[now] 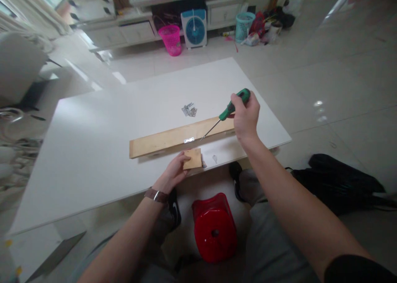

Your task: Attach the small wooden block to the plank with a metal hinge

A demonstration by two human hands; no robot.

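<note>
My right hand [248, 115] is wrapped round a green-handled screwdriver [228, 110], its thin shaft slanting down and left. The tip is close to a small metal hinge [189, 140] at the near edge of a long wooden board [161, 139]; whether it touches anything, I cannot tell. Nearer to me, my left hand [176, 169] grips a small square wood block [192, 159] by its left side at the table's front edge. Several loose metal hinges [190, 109] lie in a pile beyond the board.
The white table [93, 121] extends far to the left. A small clear plastic piece [214, 159] lies right of the block. A red stool [215, 233] stands below, between my legs. Across the floor are a pink basket [171, 40], a blue fan [194, 28] and a turquoise basket [244, 27].
</note>
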